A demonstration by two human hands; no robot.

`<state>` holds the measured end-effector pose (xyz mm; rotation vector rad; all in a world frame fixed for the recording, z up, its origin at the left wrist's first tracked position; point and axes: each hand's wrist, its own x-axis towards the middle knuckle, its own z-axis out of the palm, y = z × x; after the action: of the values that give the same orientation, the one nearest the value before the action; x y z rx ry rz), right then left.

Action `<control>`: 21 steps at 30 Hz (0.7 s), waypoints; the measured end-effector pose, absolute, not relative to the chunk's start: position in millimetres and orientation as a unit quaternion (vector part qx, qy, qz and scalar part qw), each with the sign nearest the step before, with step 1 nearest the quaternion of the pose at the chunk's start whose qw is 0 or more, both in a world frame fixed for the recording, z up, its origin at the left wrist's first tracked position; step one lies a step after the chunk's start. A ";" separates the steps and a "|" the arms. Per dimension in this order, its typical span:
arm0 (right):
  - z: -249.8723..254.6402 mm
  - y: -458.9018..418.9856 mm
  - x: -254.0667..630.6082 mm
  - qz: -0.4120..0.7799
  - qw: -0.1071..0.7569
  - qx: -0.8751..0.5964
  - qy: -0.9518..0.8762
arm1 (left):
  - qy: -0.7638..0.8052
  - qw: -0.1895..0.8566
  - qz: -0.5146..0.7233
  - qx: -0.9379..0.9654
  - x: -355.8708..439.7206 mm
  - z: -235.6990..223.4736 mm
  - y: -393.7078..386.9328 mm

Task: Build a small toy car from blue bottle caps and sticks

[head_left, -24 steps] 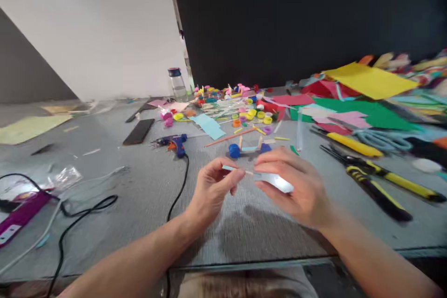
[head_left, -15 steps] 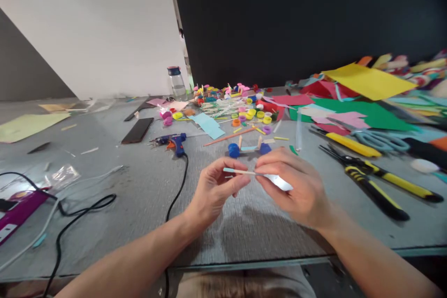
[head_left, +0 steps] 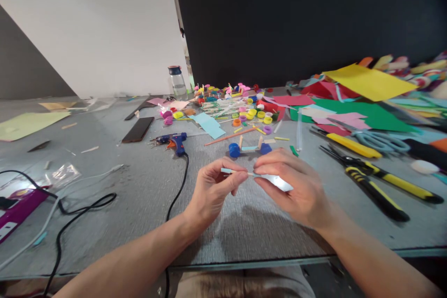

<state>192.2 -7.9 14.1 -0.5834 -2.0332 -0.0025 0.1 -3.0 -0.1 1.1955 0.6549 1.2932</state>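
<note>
Between the fingertips of my left hand (head_left: 214, 191) is a thin pale strip (head_left: 229, 171), light blue along its top and cream toward its right end. My left thumb lies across its middle and hides part of it. My right hand (head_left: 298, 188) pinches at the strip's right tip, thumb and forefinger close together; the tip itself is mostly hidden. Just beyond my hands stands a small craft frame with blue round caps (head_left: 234, 150) at its ends, a light blue bar (head_left: 249, 148) between them and two short upright wooden sticks (head_left: 260, 141).
A blue glue gun (head_left: 179, 143) lies left of centre, its black cord running to the front edge. Yellow-black pliers (head_left: 370, 188), a cutter (head_left: 354, 143) and grey-blue scissors (head_left: 380, 139) lie on the right. Colourful caps (head_left: 251, 114), papers and a bottle (head_left: 178, 83) stand farther back.
My left thumb has moved up over the strip, covering more of it, and the strip's visible left end sits slightly farther left. My right hand has shifted slightly left.
</note>
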 end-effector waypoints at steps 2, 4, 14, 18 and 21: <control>14.0 -7.5 191.5 -0.008 0.492 -0.240 -0.837 | 0.288 0.594 0.550 0.512 0.3 0.4 -3.8; 14.3 -7.5 191.6 -0.014 0.492 -0.238 -0.838 | 0.297 0.596 0.543 0.511 0.6 1.0 -4.2; 16.3 -9.3 193.3 -0.011 0.492 -0.244 -0.835 | 0.296 0.580 0.552 0.521 1.6 1.9 -5.4; 15.8 -10.1 193.0 -0.006 0.495 -0.242 -0.835 | 0.291 0.574 0.556 0.526 2.8 3.0 -6.2; 15.4 -10.6 193.3 -0.009 0.493 -0.239 -0.837 | 0.290 0.583 0.543 0.531 2.4 3.7 -6.7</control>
<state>193.3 -10.6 15.4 -0.5802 -2.0301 -0.0215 2.4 -6.7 3.7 1.2396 0.6773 1.2672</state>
